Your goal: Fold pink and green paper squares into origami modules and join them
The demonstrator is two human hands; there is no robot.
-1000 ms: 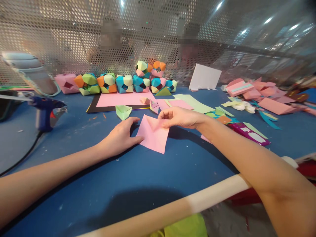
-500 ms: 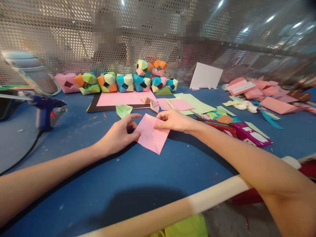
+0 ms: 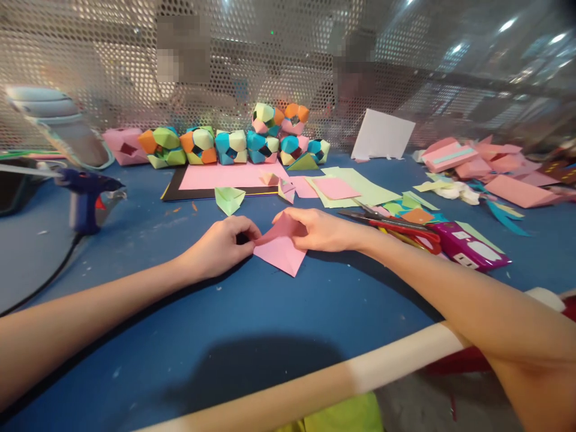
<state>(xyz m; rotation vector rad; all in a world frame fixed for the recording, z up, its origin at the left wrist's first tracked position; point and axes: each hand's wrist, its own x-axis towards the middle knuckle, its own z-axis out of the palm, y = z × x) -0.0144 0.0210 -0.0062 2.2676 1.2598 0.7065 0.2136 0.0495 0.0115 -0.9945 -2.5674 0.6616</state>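
A pink square of paper (image 3: pixel 284 255) is between my hands above the blue table, its far half bent up along the middle. My left hand (image 3: pixel 227 243) pinches its left corner between thumb and fingers. At the right, my right hand (image 3: pixel 321 230) grips the raised far part, thumb in front and fingers behind. Just beyond my left hand lies a folded light green paper piece (image 3: pixel 229 200). A small folded pink piece (image 3: pixel 286 191) sits past the paper, at the edge of a pink sheet (image 3: pixel 225 177) on a black board.
Several colourful paper balls (image 3: pixel 231 147) line the back by a perforated metal screen. A blue glue gun (image 3: pixel 87 195) stands left, with a bottle behind. Scissors (image 3: pixel 405 227), a purple box (image 3: pixel 471 245) and paper scraps (image 3: pixel 495 162) lie right. A pale rail (image 3: pixel 360 375) runs along the front.
The pink paper lay nearly flat and is now bent, its far part lifted toward me. My left fingers, spread before, have closed on its left corner.
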